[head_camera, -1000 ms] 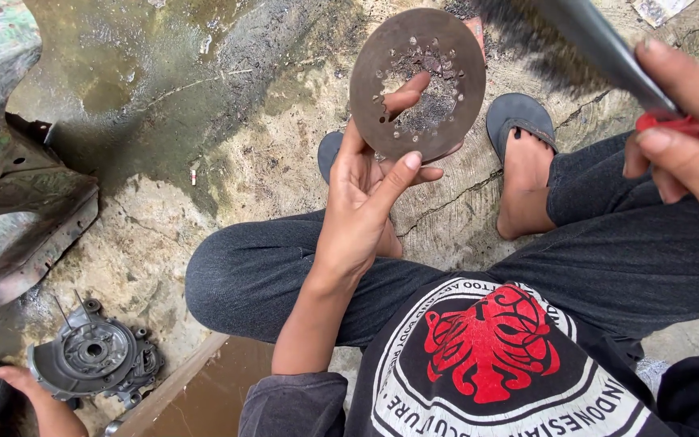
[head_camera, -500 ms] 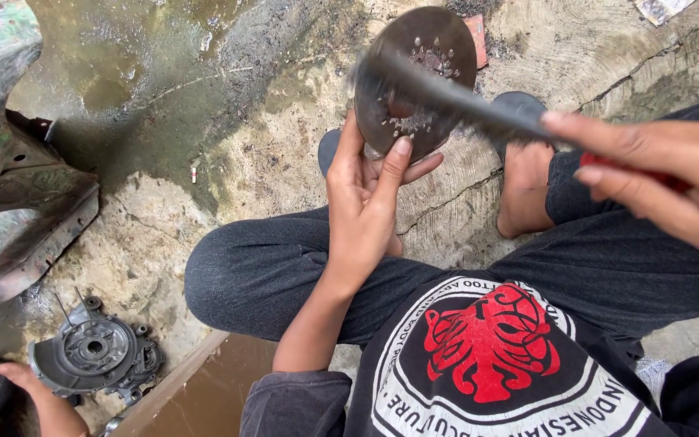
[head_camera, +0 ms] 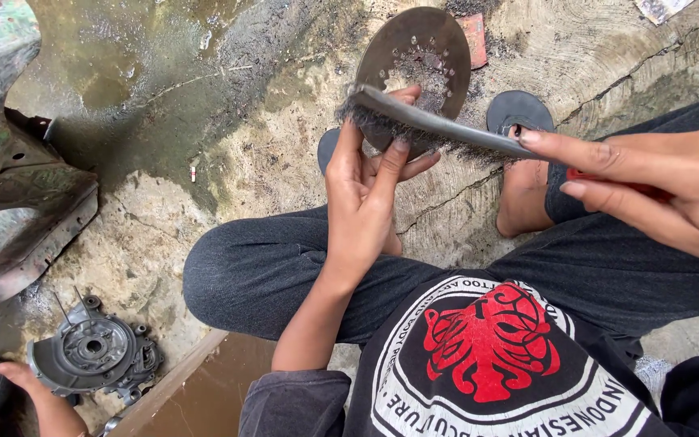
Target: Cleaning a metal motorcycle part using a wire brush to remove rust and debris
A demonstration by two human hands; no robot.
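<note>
So a round, rusty perforated metal disc (head_camera: 424, 61) is held up at about 12 o'clock, pinched at its lower edge by the left hand (head_camera: 363, 206), thumb and fingers curled around the rim. A grey-handled wire brush (head_camera: 438, 129) is laid across the disc's lower half, bristles touching the metal, gripped at 3 o'clock by the right hand (head_camera: 661, 186) with fingers closed on its red end. The disc's top edge is left uncovered. Wet cracked concrete ground (head_camera: 204, 105) is seen beyond. At 8 o'clock, a grey engine cover (head_camera: 95, 352) is touched by another person's hand (head_camera: 14, 376), well apart.
</note>
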